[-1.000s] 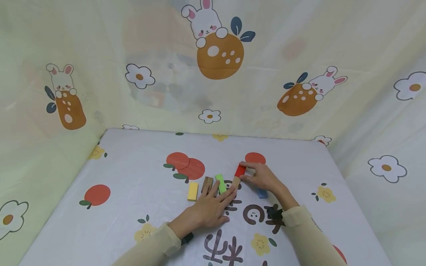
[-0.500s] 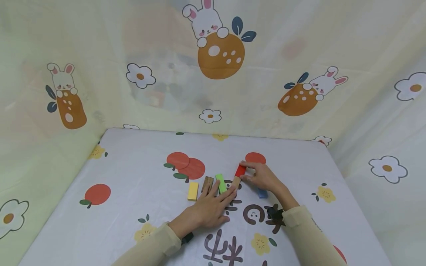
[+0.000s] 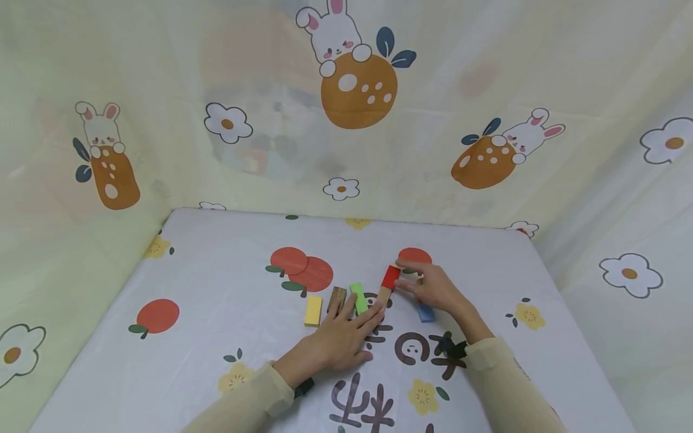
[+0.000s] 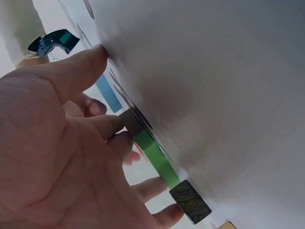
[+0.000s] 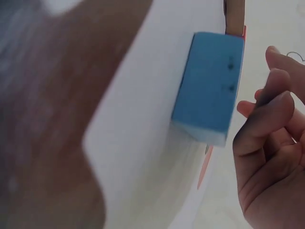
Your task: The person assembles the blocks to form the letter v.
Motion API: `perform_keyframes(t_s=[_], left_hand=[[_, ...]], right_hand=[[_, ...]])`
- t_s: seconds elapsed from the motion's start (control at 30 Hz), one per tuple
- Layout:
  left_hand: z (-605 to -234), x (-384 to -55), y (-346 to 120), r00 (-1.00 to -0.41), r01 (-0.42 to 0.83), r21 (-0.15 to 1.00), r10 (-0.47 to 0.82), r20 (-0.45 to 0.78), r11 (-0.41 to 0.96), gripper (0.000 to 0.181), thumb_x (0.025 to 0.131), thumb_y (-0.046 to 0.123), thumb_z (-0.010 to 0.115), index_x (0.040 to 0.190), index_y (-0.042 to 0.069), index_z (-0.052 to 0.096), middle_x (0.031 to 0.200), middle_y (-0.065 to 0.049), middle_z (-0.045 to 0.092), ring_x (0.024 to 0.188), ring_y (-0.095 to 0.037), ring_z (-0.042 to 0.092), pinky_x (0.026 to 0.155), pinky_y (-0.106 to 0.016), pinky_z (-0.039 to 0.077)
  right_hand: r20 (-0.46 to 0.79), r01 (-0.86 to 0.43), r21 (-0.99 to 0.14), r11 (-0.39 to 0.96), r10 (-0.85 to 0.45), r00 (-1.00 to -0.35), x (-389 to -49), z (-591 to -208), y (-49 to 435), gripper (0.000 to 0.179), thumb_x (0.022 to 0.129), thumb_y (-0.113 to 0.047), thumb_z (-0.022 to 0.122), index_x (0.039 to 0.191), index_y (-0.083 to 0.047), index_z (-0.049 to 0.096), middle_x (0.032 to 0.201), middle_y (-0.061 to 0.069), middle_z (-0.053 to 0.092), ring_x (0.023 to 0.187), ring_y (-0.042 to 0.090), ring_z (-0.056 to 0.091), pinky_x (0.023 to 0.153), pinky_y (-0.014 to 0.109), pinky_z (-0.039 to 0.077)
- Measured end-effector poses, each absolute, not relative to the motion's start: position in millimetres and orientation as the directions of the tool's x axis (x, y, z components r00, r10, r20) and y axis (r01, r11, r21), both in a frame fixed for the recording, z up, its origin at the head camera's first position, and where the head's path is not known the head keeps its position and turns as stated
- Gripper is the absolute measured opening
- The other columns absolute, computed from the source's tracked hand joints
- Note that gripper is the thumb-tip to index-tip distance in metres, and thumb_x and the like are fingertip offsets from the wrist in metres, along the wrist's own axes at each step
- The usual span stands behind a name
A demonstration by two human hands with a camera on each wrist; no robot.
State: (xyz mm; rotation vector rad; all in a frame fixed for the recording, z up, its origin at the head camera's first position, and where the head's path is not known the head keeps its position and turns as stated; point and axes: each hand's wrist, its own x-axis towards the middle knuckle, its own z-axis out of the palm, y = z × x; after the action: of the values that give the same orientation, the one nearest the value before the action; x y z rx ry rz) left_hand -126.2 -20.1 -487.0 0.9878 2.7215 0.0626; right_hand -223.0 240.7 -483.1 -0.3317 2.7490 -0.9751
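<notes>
My left hand (image 3: 342, 340) lies with fingers spread at the near ends of a dark brown wooden block (image 3: 337, 297), a green block (image 3: 359, 297) and a plain wood block (image 3: 383, 295). Its fingertips touch these blocks in the left wrist view, where the green block (image 4: 156, 160) runs between the other two. A red block (image 3: 391, 277) sits at the far end of the plain one. My right hand (image 3: 435, 290) is just right of the red block, thumb and fingers parted around its side with a small gap. Partly under that hand lies a blue block (image 3: 426, 313).
A yellow block (image 3: 313, 311) stands left of the dark brown one. The white tablecloth (image 3: 216, 300) has printed fruit, flowers and brown characters. A patterned curtain (image 3: 260, 162) rises behind the table's far edge.
My right hand has let go of the red block and shifted slightly right. The left hand and the blocks stay essentially where they were.
</notes>
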Motion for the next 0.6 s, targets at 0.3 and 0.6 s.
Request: perform_keyframes(t_s=[0.3,0.6], left_hand=[[-487.5,-124.9,-21.3,-0.740,0.619,0.148,0.636,-0.217,0.771,0.084,0.102,0.059,0.059,0.171,0.033,0.019,0.180,0.014,0.009,0.168,-0.038,0.010,0.134,-0.064,0.010],[-485.7,-125.5,-20.9,-0.741,0.624,0.135,0.638,-0.212,0.770,0.084,0.102,0.059,0.058,0.171,0.032,0.019,0.180,0.013,0.009,0.168,-0.038,0.011,0.134,-0.064,0.012]], right_hand=[[-0.077,-0.175,-0.613,0.770,-0.279,-0.957,-216.4,-480.9,255.2,0.057,0.093,-0.036,0.081,0.143,-0.014,0.068,0.140,0.018,0.070,0.081,0.023,0.062,0.063,0.025,0.049],[-0.140,-0.163,-0.622,0.766,-0.313,-0.939,-211.6,-482.7,278.4,0.061,0.086,-0.040,0.088,0.140,-0.018,0.071,0.095,0.012,0.076,0.048,0.014,0.040,0.050,0.024,0.039]])
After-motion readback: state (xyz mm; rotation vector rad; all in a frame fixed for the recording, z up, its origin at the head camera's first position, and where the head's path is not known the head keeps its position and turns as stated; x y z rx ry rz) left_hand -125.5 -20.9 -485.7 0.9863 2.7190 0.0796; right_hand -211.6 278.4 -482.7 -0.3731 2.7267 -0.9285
